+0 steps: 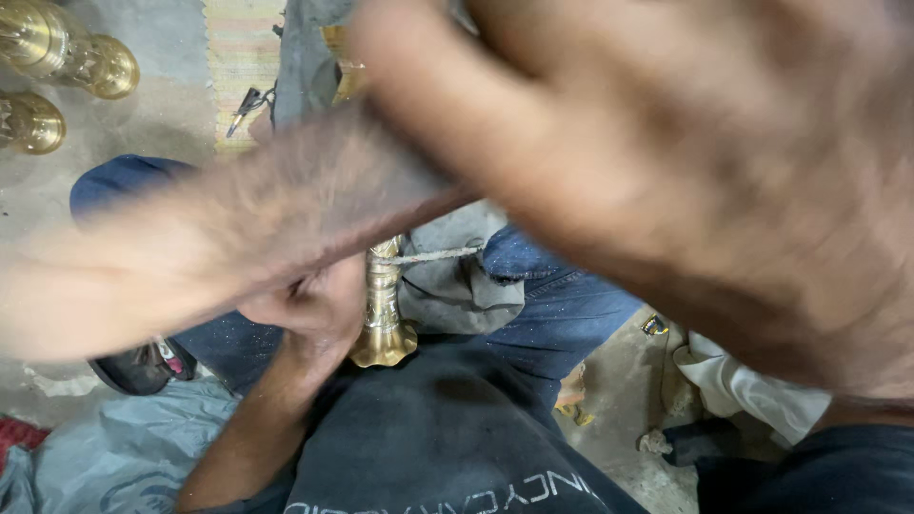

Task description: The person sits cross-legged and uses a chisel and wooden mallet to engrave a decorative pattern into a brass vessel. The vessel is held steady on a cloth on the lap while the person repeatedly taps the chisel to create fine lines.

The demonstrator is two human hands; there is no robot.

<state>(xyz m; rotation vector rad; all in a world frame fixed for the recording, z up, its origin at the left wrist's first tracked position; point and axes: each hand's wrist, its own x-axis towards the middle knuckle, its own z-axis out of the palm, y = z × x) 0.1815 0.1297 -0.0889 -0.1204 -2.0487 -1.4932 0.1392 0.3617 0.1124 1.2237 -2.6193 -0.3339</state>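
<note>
My left hand (314, 309) is closed around the brass piece (383, 314), the grip wrapped on its narrow stem from the left side, probably to keep it steady against my lap. The piece stands upright between my knees, long axis running up and down in the view, flared foot toward my belly and the other end hidden under my forearm. A cord (428, 255) is looped on the stem near its upper part and runs off to the right, seemingly pulled taut. My right hand (685, 162) is raised close to the camera, blurred, fingers spread wide and holding nothing. A grey cloth (452, 286) lies over my jeans just beside the piece. More brass pieces (57, 67) lie on the floor (162, 105), well apart, upper left.
</note>
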